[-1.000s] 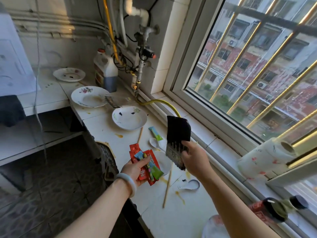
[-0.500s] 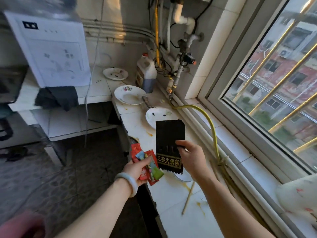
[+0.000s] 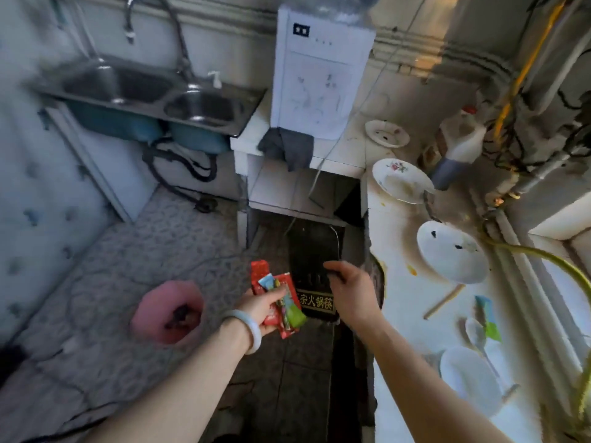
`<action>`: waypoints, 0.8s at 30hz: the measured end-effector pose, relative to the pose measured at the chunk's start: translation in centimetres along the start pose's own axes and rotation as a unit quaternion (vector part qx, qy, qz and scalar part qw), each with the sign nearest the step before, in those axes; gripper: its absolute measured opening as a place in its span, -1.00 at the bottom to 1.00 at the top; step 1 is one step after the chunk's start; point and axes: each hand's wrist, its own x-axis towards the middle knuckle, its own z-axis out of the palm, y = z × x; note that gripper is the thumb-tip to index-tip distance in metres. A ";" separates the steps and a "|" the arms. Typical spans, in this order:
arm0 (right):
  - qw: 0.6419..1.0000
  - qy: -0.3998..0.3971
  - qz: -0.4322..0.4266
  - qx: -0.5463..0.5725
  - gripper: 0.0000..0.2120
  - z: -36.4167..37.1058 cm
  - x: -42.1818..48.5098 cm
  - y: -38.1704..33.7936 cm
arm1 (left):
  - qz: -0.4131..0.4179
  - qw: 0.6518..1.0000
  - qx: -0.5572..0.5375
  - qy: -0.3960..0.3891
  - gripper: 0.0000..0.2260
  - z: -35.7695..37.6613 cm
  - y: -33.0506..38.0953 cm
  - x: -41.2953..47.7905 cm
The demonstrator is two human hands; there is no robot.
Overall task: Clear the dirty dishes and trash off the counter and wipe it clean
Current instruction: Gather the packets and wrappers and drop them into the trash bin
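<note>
Now swung off the counter (image 3: 399, 330), left hand (image 3: 260, 310) grips red wrappers (image 3: 259, 272), right hand (image 3: 350, 292) pinches black packet (image 3: 311, 260) above the floor (image 3: 160, 251).

Glossy plastic wrappers (image 3: 281, 302); matt black packet (image 3: 311, 266); shiny steel sink (image 3: 144, 91); glazed plates (image 3: 451, 252).

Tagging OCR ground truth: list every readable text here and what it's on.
"宗火锅筷", gold, on the black chopstick sleeve the right hand pinches; any earlier characters are covered.
Print on the red snack wrappers in the left hand: blurred.
Badge on the water dispenser: too small.
Label on the jug: blurred.
</note>
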 end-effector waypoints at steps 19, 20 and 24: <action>0.919 -0.332 -0.137 -0.163 -0.49 25.5 3.8 -13.6 | -0.032 0.963 -0.200 0.180 -0.75 -21.3 5.0 4.3; 0.916 -0.340 -0.136 -0.166 -0.48 26.5 4.2 -14.1 | -0.037 0.961 -0.199 0.188 -0.73 -22.3 5.5 4.8; 0.905 -0.363 -0.150 -0.164 -0.49 31.5 6.4 -15.6 | -0.048 0.957 -0.199 0.205 -0.64 -26.5 7.2 8.0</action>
